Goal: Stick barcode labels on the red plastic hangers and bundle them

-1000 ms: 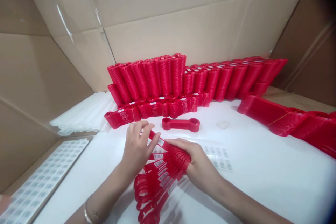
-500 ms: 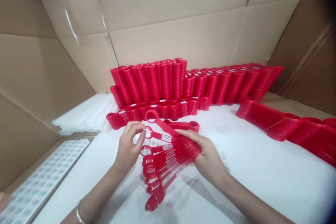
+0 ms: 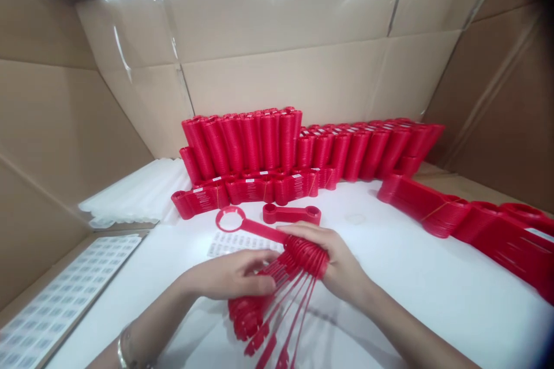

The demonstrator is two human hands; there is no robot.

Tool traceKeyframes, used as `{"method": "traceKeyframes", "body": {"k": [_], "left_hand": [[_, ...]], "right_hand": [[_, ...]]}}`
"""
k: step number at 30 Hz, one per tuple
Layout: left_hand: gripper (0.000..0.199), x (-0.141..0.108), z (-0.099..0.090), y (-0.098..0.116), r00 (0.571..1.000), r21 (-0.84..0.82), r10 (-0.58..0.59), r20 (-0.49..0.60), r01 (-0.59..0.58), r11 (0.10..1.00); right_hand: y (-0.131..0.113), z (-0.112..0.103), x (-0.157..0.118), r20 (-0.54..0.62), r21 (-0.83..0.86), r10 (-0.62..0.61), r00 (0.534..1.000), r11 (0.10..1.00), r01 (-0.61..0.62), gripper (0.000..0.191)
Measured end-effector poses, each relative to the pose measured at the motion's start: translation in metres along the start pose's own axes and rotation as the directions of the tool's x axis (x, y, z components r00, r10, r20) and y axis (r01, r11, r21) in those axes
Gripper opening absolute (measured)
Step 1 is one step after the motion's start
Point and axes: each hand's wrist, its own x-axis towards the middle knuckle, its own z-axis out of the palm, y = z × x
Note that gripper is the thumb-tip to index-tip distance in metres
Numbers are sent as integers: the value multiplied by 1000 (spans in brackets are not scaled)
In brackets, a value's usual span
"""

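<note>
My right hand (image 3: 340, 256) is closed round the stacked ring ends of a fanned bunch of red plastic ring wrenches (image 3: 305, 253). One ring wrench (image 3: 262, 230) sticks out to the upper left, apart from the others, its large open ring plain to see. My left hand (image 3: 236, 278) is wrapped over the handles of the bunch, thumb on the near side; part of its fingers is hidden. Below it, the far ring ends (image 3: 246, 320) hang fanned and blurred. Behind the bunch a small stack of red wrenches (image 3: 292, 215) lies on the white table (image 3: 355, 323).
Tall stacks of red wrenches (image 3: 251, 144) line the cardboard wall (image 3: 281, 81). Banded bundles (image 3: 251, 189) stand before them, and more bundles (image 3: 437, 210) lie at right. White sleeves (image 3: 130, 193) and a label sheet (image 3: 64, 300) are on the left. Another label sheet (image 3: 220, 244) lies behind my left hand.
My left hand has left the ring end of one upper wrench and moved down onto the handles. The labelled wrenches have swung down together, leaving one apart at the top.
</note>
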Motion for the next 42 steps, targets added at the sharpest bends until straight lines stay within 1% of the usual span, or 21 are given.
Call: {"method": "traceKeyframes", "body": {"k": [2, 3, 6, 8, 9, 10, 11, 13, 14, 16, 18, 20, 22, 24, 26, 29, 32, 35, 37, 40, 42], "left_hand": [[56, 4, 9, 6, 977, -119, 20, 212, 5, 993], [56, 6, 14, 8, 967, -179, 25, 252, 21, 984], [56, 4, 34, 11, 973, -317, -6, 229, 80, 945], [57, 2, 42, 10, 976, -324, -35, 216, 106, 940], [56, 2, 44, 8, 982, -269, -57, 179, 104, 957], [53, 4, 43, 5, 993, -167, -78, 93, 93, 982], [49, 8, 42, 2, 996, -23, -81, -37, 80, 997], [40, 24, 35, -6, 951, 298, 17, -308, 79, 951], [37, 35, 31, -11, 927, 415, 99, -360, 65, 907], [35, 64, 26, -16, 927, 534, 212, -311, -15, 845], [41, 94, 27, -16, 948, 597, 238, -212, -67, 800], [47, 119, 31, -11, 967, 630, 210, -142, -76, 773], [46, 133, 37, -5, 978, 658, 199, -63, -109, 745], [42, 135, 40, -3, 976, 662, 220, -3, -162, 731], [41, 128, 37, -5, 969, 625, 247, -4, -191, 757], [35, 111, 22, -12, 973, 492, 211, -90, -141, 859], [18, 95, 2, -15, 973, 282, 144, -183, -89, 955], [16, 84, -15, -17, 961, 80, 138, -239, -122, 989], [17, 78, -22, -19, 954, -5, 103, -283, -109, 994], [20, 66, -30, -20, 939, 3, 59, -340, -61, 998], [23, 56, -37, -18, 946, 89, 56, -320, -29, 996]], "right_hand": [[-3, 0, -1, 33, -7, -41, 999, 999, 41, 34], [-4, -1, -3, 52, -10, -47, 998, 999, 48, 35], [-8, -6, -12, 119, -7, -26, 993, 1000, 27, 36], [-10, -14, -24, 133, -23, -17, 991, 1000, 20, 36], [-11, -19, -32, 113, -35, -14, 993, 999, 18, 35], [-11, -26, -41, 76, -51, -4, 997, 999, 8, 33], [-11, -33, -52, 11, -62, 18, 1000, 998, -17, 31], [-7, -50, -74, -170, -46, 123, 978, 990, -133, 26], [-3, -59, -85, -276, -13, 205, 939, 976, -217, 25], [5, -74, -105, -390, 70, 374, 842, 923, -378, 29], [12, -85, -119, -425, 114, 480, 767, 869, -481, 36], [16, -89, -125, -400, 107, 517, 757, 846, -522, 37], [15, -89, -126, -335, 70, 527, 781, 841, -537, 37], [12, -86, -122, -269, 46, 537, 800, 836, -546, 35], [10, -82, -115, -220, 49, 554, 803, 828, -558, 36], [11, -75, -96, -153, 78, 567, 809, 823, -562, 36], [15, -66, -63, -35, 112, 508, 861, 858, -501, 31], [19, -54, -24, 69, 145, 400, 914, 902, -406, 27], [23, -42, -1, 115, 174, 383, 917, 901, -398, 29], [30, -26, 16, 144, 212, 400, 905, 881, -423, 31], [34, -21, 17, 134, 230, 390, 911, 882, -411, 30]]}}
